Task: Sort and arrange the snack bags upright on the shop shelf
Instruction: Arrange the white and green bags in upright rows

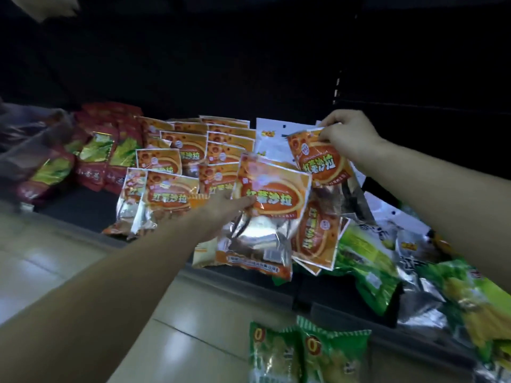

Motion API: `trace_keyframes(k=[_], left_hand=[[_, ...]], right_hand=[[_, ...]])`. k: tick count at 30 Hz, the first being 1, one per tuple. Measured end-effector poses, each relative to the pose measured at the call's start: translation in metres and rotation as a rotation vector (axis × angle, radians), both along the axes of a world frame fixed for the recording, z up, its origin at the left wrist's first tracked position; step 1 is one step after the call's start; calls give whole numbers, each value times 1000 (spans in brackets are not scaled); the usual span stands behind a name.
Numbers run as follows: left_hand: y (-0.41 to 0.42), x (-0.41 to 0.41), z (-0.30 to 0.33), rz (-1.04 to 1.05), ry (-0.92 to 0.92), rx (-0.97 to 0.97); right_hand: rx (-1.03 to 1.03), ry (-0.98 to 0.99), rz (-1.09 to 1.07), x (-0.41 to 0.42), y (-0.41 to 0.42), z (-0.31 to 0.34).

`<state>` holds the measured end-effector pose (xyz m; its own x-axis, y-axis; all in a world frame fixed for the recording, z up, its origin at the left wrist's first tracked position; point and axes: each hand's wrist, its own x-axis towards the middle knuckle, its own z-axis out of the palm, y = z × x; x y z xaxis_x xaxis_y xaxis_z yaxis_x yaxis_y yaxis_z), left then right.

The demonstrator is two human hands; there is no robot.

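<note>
While our left hand grips one orange snack bag and our right hand pinches another orange bag, we are mid-sorting; next we likely stand both upright among the orange rows.

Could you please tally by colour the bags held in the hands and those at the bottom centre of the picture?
Orange bags: 2, one in the left hand, one in the right hand.
Green bags: 2.
Total: 4.
</note>
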<state>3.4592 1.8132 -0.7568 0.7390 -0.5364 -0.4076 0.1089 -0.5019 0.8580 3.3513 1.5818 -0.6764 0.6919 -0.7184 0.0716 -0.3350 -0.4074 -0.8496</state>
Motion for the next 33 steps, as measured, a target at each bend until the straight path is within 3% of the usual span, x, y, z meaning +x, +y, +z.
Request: trace_keyframes(k=[7,13,18,23,29,33], left_hand=[[21,33,-28,-153,115,-17],[48,95,-37,102,135,-145],[63,113,-52,125,146,-91],[63,121,-58,190,180,-154],[74,115,-59,228,324,-139],[71,98,-46,187,327,-108]], right_hand=[[-175,-131,-200,32,25,8],[-229,-192,-192,31,32,37],[-186,-4,-94,44,54,27],[-98,103,7,51,69,15],[-43,-63,-38,36,63,8],[169,-223,-125,25,56,2]])
